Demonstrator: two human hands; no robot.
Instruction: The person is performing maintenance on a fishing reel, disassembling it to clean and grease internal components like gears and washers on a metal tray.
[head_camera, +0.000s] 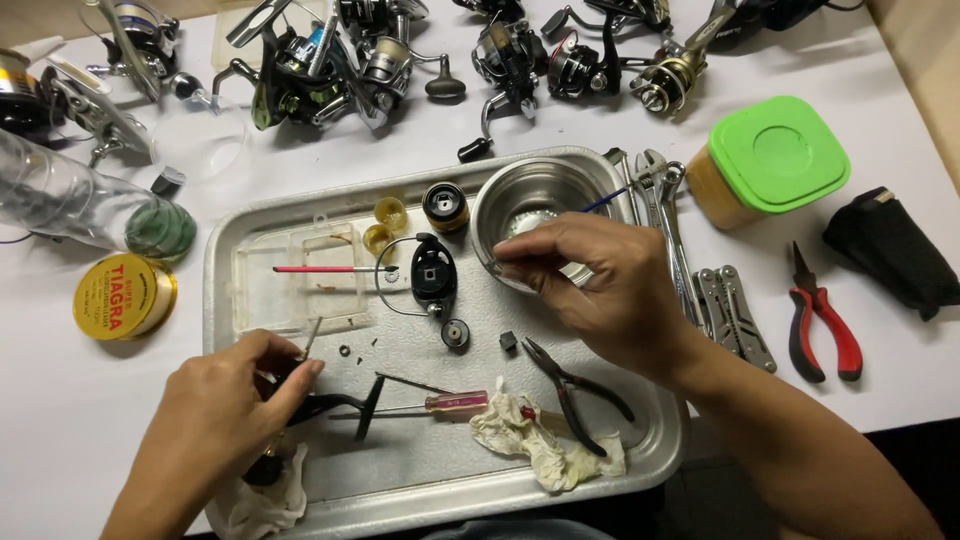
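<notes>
My left hand (225, 400) is closed on a black fishing reel body (330, 405) with a handle arm, held low over the metal tray (420, 470), and pinches a thin metal pin (311, 338) at its fingertips. My right hand (590, 280) reaches over the rim of a small steel bowl (530, 195) and holds a thin blue-handled brush (605, 202), its fingers pinched at the bowl's front edge. A black reel rotor with wire bail (432, 275) lies in the tray between the hands.
In the tray lie a red-handled screwdriver (455, 402), black pliers (575, 385), a crumpled rag (530, 440), a clear plastic box (300, 275), a spool (445, 205). Beside it: wrenches (665, 215), a multitool (735, 315), red pliers (820, 320), a green-lidded jar (775, 155), a yellow line spool (125, 295), several reels (330, 65).
</notes>
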